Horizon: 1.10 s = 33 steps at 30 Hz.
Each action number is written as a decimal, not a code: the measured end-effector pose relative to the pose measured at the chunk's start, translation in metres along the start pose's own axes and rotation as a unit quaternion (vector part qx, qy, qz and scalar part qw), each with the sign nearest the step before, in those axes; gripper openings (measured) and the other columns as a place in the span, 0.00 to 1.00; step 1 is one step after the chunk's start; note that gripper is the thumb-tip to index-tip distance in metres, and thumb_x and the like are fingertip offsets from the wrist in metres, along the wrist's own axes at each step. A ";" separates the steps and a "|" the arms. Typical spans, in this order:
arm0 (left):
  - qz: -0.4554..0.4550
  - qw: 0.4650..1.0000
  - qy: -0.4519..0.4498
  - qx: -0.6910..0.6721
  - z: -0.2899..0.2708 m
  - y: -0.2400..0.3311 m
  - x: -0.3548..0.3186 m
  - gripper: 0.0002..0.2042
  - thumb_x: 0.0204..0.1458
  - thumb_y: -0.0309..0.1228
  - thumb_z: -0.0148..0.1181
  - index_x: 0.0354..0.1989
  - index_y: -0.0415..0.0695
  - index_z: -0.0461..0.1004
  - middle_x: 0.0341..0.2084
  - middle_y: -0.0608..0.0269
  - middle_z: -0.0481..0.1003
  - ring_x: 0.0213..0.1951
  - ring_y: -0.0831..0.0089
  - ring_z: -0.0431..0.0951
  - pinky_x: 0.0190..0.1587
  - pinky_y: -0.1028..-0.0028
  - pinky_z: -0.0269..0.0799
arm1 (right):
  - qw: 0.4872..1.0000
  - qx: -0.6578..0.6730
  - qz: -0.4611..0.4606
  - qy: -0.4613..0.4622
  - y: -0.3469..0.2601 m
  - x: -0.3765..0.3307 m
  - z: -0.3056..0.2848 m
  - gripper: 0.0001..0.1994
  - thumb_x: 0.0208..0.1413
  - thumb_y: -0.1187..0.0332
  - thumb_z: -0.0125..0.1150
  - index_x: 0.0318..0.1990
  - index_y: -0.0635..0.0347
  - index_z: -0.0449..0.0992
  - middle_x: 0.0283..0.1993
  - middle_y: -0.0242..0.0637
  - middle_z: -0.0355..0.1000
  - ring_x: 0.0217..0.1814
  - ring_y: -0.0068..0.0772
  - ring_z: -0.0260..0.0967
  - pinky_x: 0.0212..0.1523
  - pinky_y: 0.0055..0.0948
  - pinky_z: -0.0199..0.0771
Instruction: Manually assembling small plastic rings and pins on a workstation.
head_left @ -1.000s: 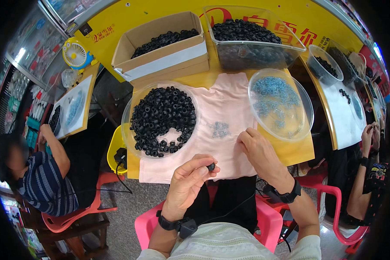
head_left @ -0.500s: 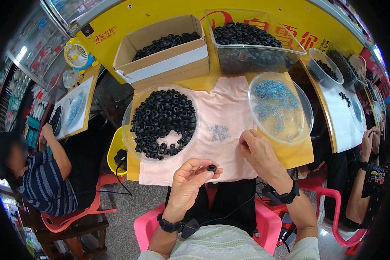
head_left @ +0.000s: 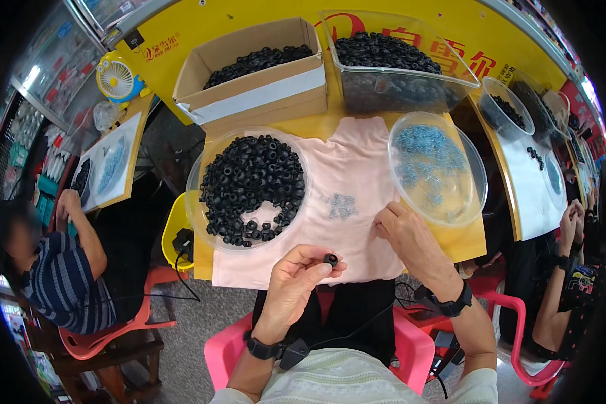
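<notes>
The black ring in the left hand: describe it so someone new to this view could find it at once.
Start at the pink cloth on the yellow table, then drop to its near edge, just below the clear bowl of black rings. There the left hand pinches one small black ring at its fingertips. It is the only ring held up, apart from the heap.

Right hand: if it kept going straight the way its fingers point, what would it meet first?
The right hand rests on the pink cloth, fingers aimed up-left. First in that line would likely be the small heap of blue bits on the cloth, though depth is hard to judge.
</notes>
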<state>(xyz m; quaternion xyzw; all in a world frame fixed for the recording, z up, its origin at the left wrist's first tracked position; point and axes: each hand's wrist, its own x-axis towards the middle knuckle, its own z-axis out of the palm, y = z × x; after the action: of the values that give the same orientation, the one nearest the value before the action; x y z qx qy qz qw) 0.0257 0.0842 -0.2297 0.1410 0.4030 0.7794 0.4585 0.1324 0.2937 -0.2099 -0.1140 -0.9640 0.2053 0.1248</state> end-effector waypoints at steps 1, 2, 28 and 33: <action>-0.005 1.000 0.002 -0.008 0.001 0.000 0.001 0.10 0.56 0.20 0.56 0.47 0.35 0.71 0.41 0.53 0.77 0.44 0.65 0.80 0.50 0.69 0.75 | 1.000 0.000 -0.001 -0.002 0.000 0.001 0.001 0.01 0.50 0.80 0.55 0.28 0.67 0.70 0.33 0.47 0.67 0.37 0.52 0.69 0.38 0.40 0.70; -0.011 1.000 0.004 -0.017 0.001 0.000 0.001 0.10 0.56 0.20 0.56 0.46 0.36 0.71 0.41 0.52 0.77 0.43 0.64 0.80 0.49 0.69 0.76 | 1.000 0.007 -0.001 0.011 0.000 0.002 0.002 0.02 0.50 0.79 0.56 0.29 0.67 0.70 0.33 0.47 0.67 0.36 0.52 0.69 0.38 0.39 0.71; -0.013 0.997 0.002 -0.075 -0.008 -0.006 0.002 0.11 0.57 0.20 0.56 0.48 0.35 0.72 0.41 0.55 0.77 0.43 0.68 0.79 0.51 0.70 0.75 | 0.971 0.213 -0.086 0.063 -0.065 0.006 -0.001 0.13 0.45 0.77 0.67 0.41 0.62 0.77 0.34 0.36 0.69 0.30 0.31 0.72 0.28 0.26 0.72; 0.008 0.992 0.011 -0.128 -0.023 -0.012 0.004 0.11 0.57 0.19 0.55 0.48 0.35 0.72 0.41 0.56 0.77 0.42 0.70 0.78 0.50 0.70 0.75 | 0.981 0.029 -0.187 0.048 -0.076 0.011 -0.003 0.16 0.46 0.71 0.65 0.45 0.60 0.76 0.35 0.35 0.69 0.32 0.33 0.68 0.28 0.28 0.72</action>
<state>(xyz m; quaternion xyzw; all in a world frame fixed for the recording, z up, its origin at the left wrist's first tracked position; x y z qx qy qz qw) 0.0172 0.0793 -0.2535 0.0763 0.3039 0.8297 0.4620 0.1097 0.2302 -0.1726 0.0623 -0.9549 0.2005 0.2100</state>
